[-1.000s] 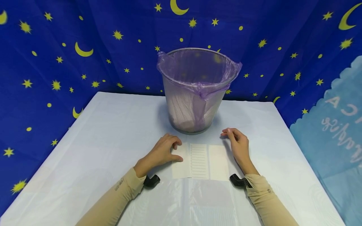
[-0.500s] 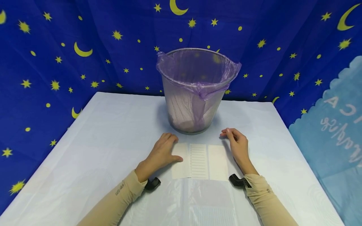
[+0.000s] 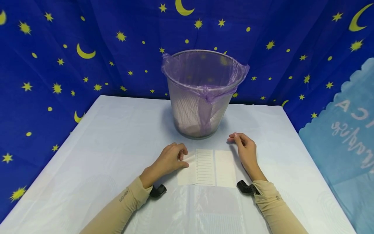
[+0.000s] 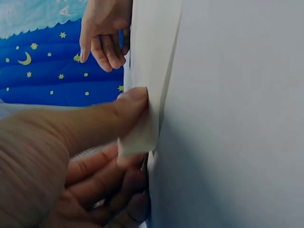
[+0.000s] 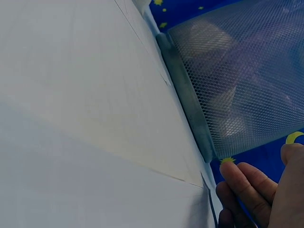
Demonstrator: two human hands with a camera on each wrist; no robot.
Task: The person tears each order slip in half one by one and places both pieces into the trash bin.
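Observation:
A pale paper sheet [image 3: 204,169] lies flat on the table, with a ruled middle strip between two plain panels. My left hand [image 3: 166,159] is at its left edge. In the left wrist view, the thumb lies over a raised paper corner [image 4: 140,135], with fingers underneath, pinching it. My right hand [image 3: 246,149] rests just beyond the sheet's right edge, fingers loosely bent around nothing. Right wrist view: that hand's fingertips [image 5: 232,173] are apart from the paper [image 5: 104,95]. Behind the sheet stands a mesh wastebasket [image 3: 187,107], lined with a purple bag [image 3: 211,94].
A white cover spreads over the table [image 3: 125,130]. Clear plastic [image 3: 216,208] lies in front of the sheet, with faint ruled lines showing at its near end. A blue star-patterned curtain [image 3: 117,55] hangs behind, and a light blue banner [image 3: 347,136] is at right.
My left fingers have drawn back slightly toward me and curled under the sheet's far left corner, which now lifts. The right hand, the wastebasket and the rest of the sheet stay put.

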